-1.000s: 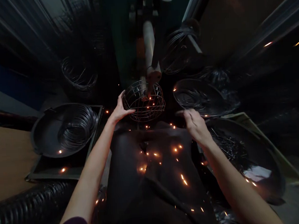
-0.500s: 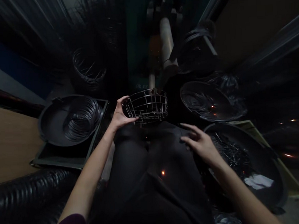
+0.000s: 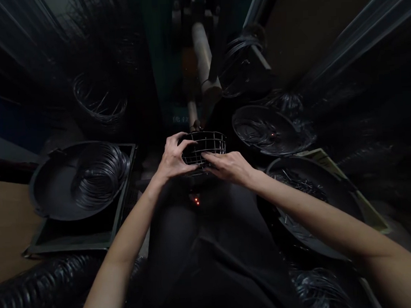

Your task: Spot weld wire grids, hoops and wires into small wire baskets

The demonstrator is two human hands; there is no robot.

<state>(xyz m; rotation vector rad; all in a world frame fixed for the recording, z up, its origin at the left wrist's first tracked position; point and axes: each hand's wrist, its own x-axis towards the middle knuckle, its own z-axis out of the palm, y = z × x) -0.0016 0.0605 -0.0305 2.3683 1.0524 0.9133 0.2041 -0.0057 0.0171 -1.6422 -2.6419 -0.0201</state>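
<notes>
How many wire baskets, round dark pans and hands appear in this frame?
Wire basket: 1
Round dark pans: 3
Hands: 2
Total: 6

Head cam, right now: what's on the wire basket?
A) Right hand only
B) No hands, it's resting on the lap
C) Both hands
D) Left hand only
C. The left hand grips the left side of the round metal-wire basket, and the right hand has its fingers laid over the basket's near right side.
</notes>
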